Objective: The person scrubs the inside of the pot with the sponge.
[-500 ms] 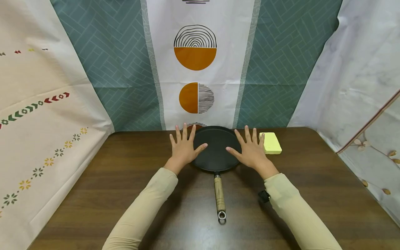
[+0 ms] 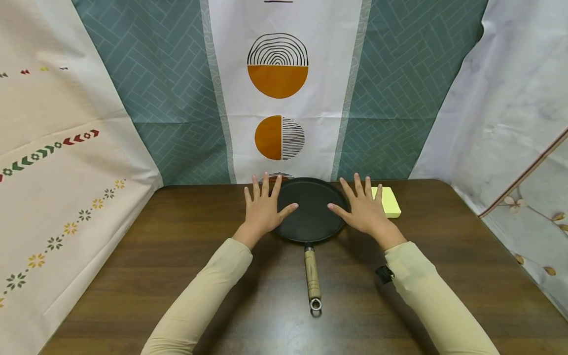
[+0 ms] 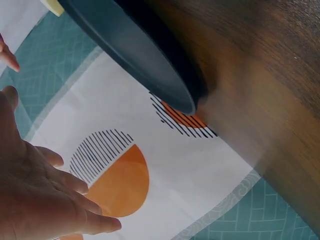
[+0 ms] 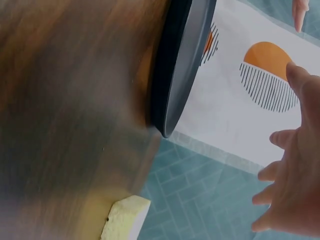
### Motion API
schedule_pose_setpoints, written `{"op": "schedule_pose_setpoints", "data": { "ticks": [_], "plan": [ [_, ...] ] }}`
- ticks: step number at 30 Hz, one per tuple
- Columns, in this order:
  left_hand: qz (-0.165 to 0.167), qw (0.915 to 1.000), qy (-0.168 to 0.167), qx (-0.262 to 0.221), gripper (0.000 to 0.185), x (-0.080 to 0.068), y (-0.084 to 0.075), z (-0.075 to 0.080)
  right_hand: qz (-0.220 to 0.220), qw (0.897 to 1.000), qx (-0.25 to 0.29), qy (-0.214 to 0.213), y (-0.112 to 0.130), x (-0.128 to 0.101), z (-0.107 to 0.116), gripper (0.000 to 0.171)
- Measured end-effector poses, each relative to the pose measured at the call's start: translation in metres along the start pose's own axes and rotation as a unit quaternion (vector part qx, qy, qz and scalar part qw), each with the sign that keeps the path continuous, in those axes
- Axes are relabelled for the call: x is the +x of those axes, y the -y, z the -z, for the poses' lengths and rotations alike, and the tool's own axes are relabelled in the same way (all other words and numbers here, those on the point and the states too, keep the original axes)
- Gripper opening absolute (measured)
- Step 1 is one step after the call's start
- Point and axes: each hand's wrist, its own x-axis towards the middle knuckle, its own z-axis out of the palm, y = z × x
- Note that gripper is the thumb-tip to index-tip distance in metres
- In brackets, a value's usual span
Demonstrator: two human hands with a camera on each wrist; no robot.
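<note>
A flat black pan [image 2: 312, 209] was seen lying on the dark wooden surface [image 2: 133, 276] near the far edge, its wooden handle [image 2: 312, 273] pointed back toward the person. The left hand [image 2: 263, 209] was held at the pan's left rim and the right hand [image 2: 365, 211] at its right rim, the fingers of both spread and straight, nothing being gripped. Whether the palms were pressed down or held just above could not be told from the head view. A yellow sponge [image 2: 390, 201], partly covered by the right hand there, was shown in the right wrist view [image 4: 125, 217] apart from the pan's edge [image 4: 175, 75]. In the left wrist view only the rim [image 3: 145, 60] and part of the hand [image 3: 40, 200] were caught, the rest cut off.
</note>
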Motion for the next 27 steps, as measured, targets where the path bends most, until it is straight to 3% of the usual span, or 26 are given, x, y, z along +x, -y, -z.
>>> {"op": "schedule_pose_setpoints", "data": {
  "ticks": [14, 27],
  "plan": [
    [-0.040, 0.9991, -0.008, -0.013, 0.089, -0.012, -0.013, 0.010, 0.006, 1.000, 0.017, -0.017, -0.025, 0.005, 0.016, 0.088],
    [-0.057, 0.9962, -0.011, -0.065, 0.089, -0.026, -0.021, 0.014, 0.003, 0.999, 0.044, -0.018, -0.048, 0.007, 0.029, 0.086]
  ]
}}
